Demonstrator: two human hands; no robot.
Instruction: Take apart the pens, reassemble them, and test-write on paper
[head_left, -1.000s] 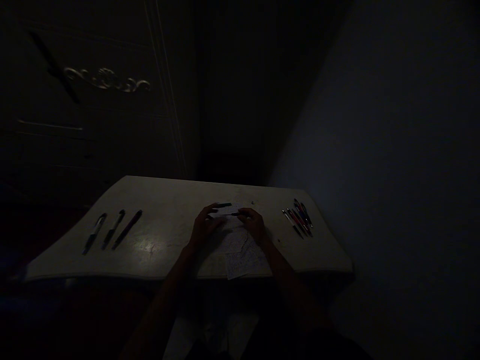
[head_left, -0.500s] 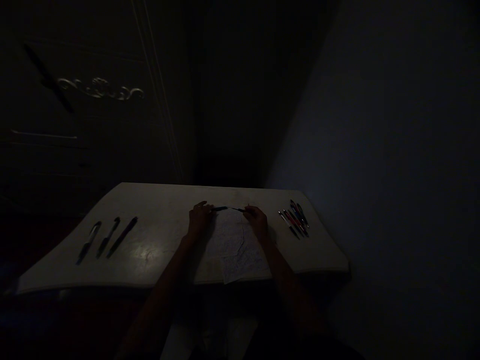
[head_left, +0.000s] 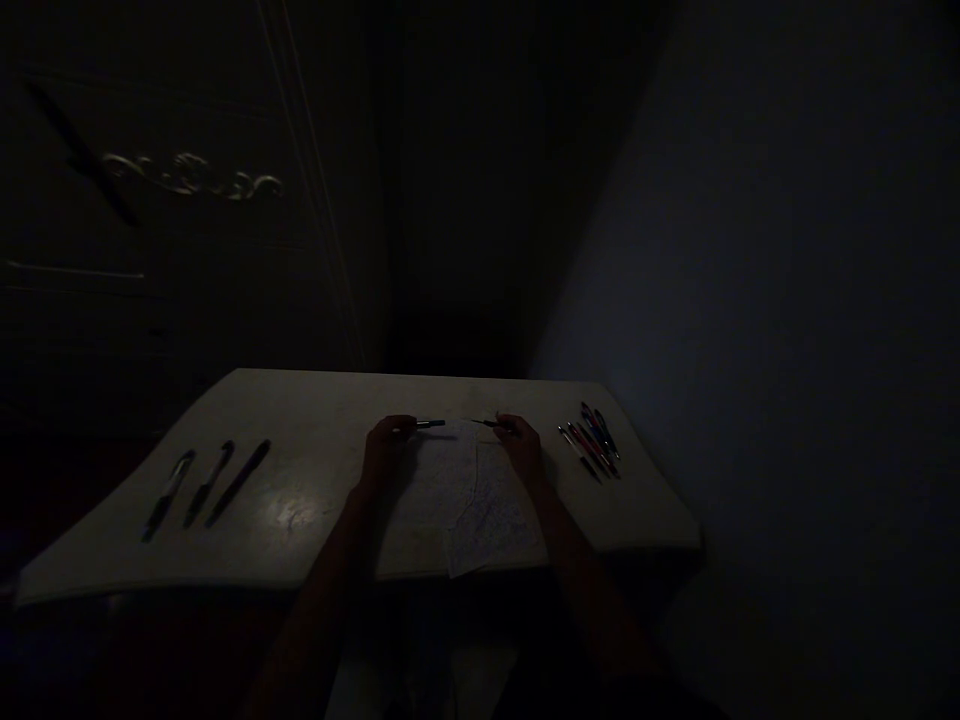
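Observation:
My left hand [head_left: 384, 445] is closed on a short dark pen part [head_left: 430, 424], which points right above the table. Opposite it, my right hand [head_left: 523, 445] pinches a thin dark pen piece [head_left: 486, 423], narrow end toward the left. A gap separates the two pieces. In the dim light I cannot tell exactly which parts of a pen they are. Beneath and between my hands lies a creased sheet of paper [head_left: 491, 515] with faint marks on it, its near corner hanging at the table's front edge.
On the left of the white table [head_left: 322, 410] three pens [head_left: 238, 482] lie side by side, slanted. Several pens [head_left: 589, 450], some red, blue and black, are grouped at the right. A wall [head_left: 787, 300] rises along the right; a dark carved cabinet [head_left: 187, 180] stands at the left.
My left hand has moved left and slightly nearer, widening the gap between the two pen pieces. My right hand has shifted slightly right. The view has tilted a little.

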